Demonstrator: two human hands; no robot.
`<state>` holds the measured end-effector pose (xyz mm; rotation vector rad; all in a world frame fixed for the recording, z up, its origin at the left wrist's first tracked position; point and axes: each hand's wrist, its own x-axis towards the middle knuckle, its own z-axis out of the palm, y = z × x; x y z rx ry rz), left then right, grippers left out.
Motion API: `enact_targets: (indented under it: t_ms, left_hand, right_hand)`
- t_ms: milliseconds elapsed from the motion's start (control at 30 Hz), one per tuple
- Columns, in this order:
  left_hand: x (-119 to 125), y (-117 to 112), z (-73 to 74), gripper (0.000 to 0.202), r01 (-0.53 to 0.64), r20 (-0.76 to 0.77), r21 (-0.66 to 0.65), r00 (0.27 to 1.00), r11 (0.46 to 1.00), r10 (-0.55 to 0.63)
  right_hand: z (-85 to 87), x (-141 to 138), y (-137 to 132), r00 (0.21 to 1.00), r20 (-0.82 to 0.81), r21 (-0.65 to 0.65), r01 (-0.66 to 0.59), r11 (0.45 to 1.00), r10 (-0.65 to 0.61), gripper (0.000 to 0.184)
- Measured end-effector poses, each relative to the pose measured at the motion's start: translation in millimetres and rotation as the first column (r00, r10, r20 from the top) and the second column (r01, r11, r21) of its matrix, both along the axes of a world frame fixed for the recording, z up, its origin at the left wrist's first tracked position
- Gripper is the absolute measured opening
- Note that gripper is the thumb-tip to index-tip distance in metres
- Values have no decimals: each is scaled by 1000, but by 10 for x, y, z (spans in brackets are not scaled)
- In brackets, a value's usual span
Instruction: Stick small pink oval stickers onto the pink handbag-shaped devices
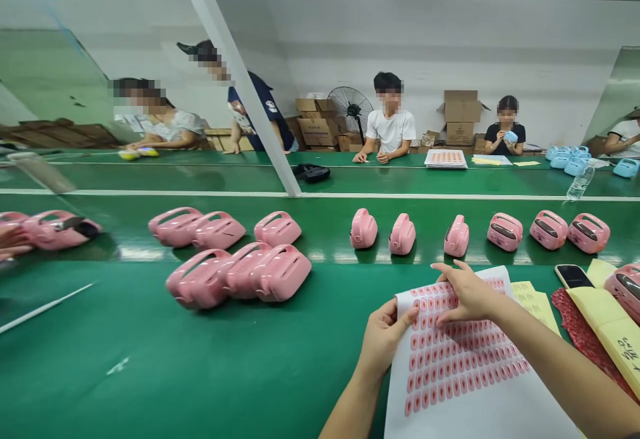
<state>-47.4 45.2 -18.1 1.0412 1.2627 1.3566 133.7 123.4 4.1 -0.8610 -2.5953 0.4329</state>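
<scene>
A white sticker sheet [465, 386] with rows of small pink oval stickers lies tilted at the front right. My left hand [383, 336] pinches its upper left edge, thumb on top and fingers behind. Across the upper part of the sheet reaches my right hand [470, 296]. Its thumb and fingers are spread apart over the stickers, and I see nothing held between them. Just beyond the sheet, a pink plastic case with a handle [457, 236] stands in a spaced row with several others, some showing a dark oval window [506, 229].
Grouped pink cases [200, 279] stand left on the green table [150, 372]. At right lie yellow sheets [535, 302], a phone [573, 276] and red bubble wrap [580, 322]. A white post [245, 86] slants ahead. Several people sit or stand across the table; a bottle [580, 182] stands near blue cases.
</scene>
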Motion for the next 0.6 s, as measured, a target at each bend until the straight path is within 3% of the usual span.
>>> enact_targets:
  t_ms: [133,233,300,400,533,600]
  left_hand:
    - [-55,-36,-24,34,-148,-170,108,972,983,165]
    - [-69,-37,-99,36,-239,-213,165,939,957,271]
    - [-80,-25,-148,40,-196,-122,127,970,972,211]
    - [-103,7,-168,48,-40,79,28,996,999,37]
    - [-112,42,-85,75,83,125,-83,990,993,-72]
    - [-108,49,-34,76,101,131,-125,988,987,-85]
  right_hand:
    - [-3,-42,-13,997,37,-3,64,998,-64,85]
    - [-48,-62,-5,995,37,19,93,996,-93,83]
    - [-88,-78,0,995,35,23,93,995,-93,85]
    - [-141,-118,2,995,42,39,87,995,-88,85]
    - [-171,-122,-5,995,78,53,52,997,-56,82]
    - [-172,-39,-4,997,63,60,30,998,-33,83]
